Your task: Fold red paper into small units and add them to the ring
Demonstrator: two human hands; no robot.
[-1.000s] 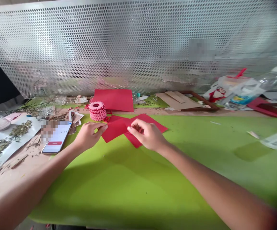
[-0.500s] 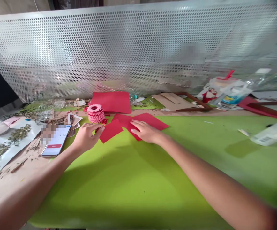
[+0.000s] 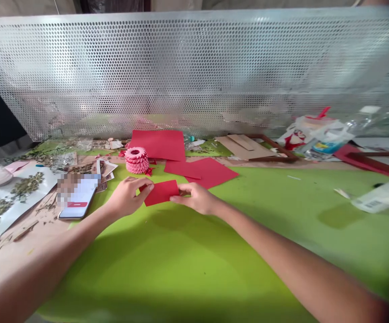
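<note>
A small rectangle of red paper [image 3: 162, 193] is held up between my two hands over the green table top [image 3: 181, 260]. My left hand [image 3: 129, 195] pinches its left edge between thumb and fingers. At its right edge, my right hand [image 3: 194, 197] is closed on the paper, thumb in front. Just beyond the hands, more red paper sheets [image 3: 211, 172] lie overlapping on the green surface. Behind my left hand stands a stack of pink-red scalloped paper rings [image 3: 137, 160]. A larger red sheet [image 3: 159, 144] lies farther back.
To the left lie a phone [image 3: 80, 197] and a white sheet with dried plant bits [image 3: 26, 188]. Brown card and a frame [image 3: 248, 148] sit at the back. On the right are a plastic bag [image 3: 315, 134] and a white bottle [image 3: 381, 197]. A perforated metal panel [image 3: 181, 67] rises behind.
My right hand has come off the flat red sheets and moved toward me and slightly left, taking hold of the right edge of the paper in my left hand.
</note>
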